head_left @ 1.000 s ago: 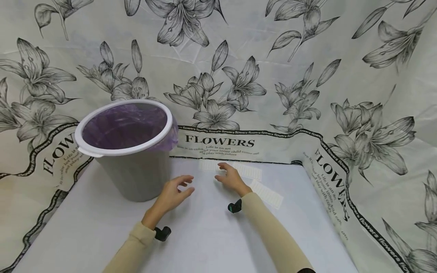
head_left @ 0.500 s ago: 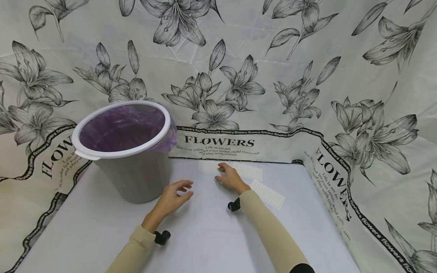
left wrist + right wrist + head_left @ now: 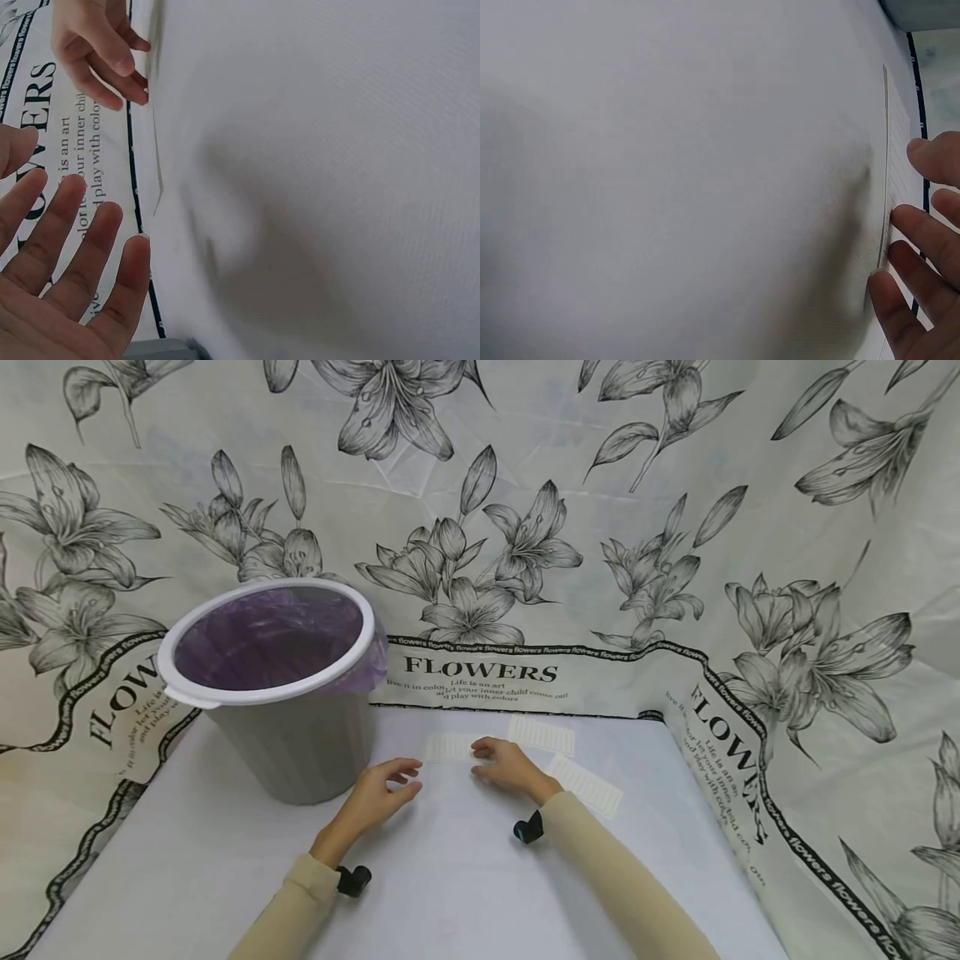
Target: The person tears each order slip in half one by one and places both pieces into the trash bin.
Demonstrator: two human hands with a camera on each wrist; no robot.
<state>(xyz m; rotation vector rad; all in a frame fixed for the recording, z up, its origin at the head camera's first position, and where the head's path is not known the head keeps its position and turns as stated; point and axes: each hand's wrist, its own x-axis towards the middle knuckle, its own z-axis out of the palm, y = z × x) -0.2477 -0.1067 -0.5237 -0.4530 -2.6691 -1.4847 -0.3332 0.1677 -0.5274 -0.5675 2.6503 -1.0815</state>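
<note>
My right hand [image 3: 510,767] touches a thin white panel [image 3: 446,747] with rows of narrow slots, lying flat on the white table and partly covered by the hand. In the right wrist view, its fingertips [image 3: 904,217] rest on this panel's near edge, with the thumb held apart. My left hand [image 3: 378,793] hovers over the table just left of there, fingers loosely bent and nothing in them. The left wrist view shows its fingers [image 3: 97,232] spread. Two similar slotted panels lie right of my right hand, one behind [image 3: 543,734] and one angled nearer [image 3: 587,785].
A grey waste bin [image 3: 300,752] with a white rim and purple liner [image 3: 270,639] stands left of my left hand. Flower-printed cloth [image 3: 480,668] hangs along the table's back and sides. The white tabletop [image 3: 465,877] spreads out in front.
My right hand has drawn the left slotted panel a little toward me and to the left, away from the back edge. My left hand has hardly moved.
</note>
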